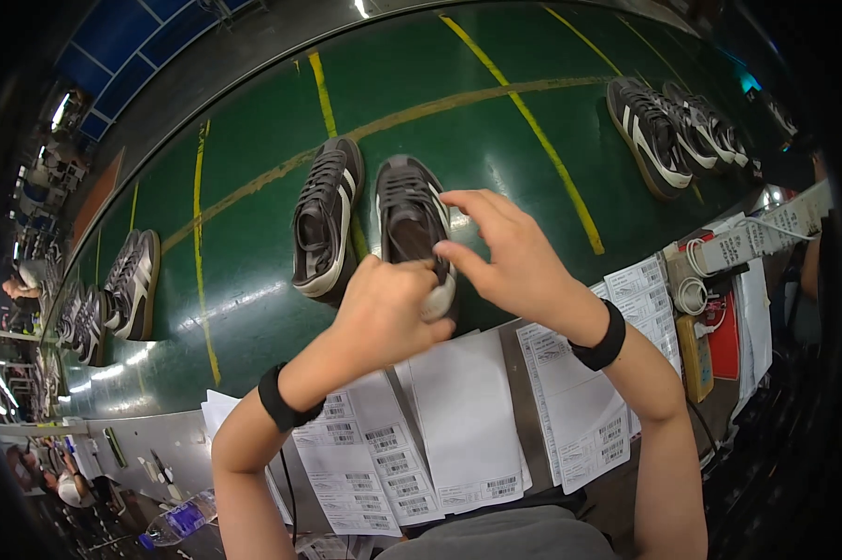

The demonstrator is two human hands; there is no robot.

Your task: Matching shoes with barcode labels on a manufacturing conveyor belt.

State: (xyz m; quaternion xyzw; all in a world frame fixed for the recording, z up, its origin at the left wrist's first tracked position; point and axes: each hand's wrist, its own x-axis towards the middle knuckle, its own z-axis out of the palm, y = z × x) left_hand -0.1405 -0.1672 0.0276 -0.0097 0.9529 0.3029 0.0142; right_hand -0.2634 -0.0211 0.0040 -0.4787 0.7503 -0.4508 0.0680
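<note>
From handled shoe (407,191): green worktop (482,140) open at 12 to 1 o'clock. Second shoe (323,201) blocks 9, narrow gap between. Right hand (510,247) blocks 3 to 4, left hand (388,303) 6 to 7. Farther shoes (640,131) bar way between 2 and 3, beyond bare stretch.

Barcoded label sheets (584,411) along near edge of green table (412,65); printed white strip (757,245) at table's right; wording illegible from here

A dark, laced shoe (405,194), white-striped, sole down, toe pointing away; apparently resting on the green surface (496,140).
</note>
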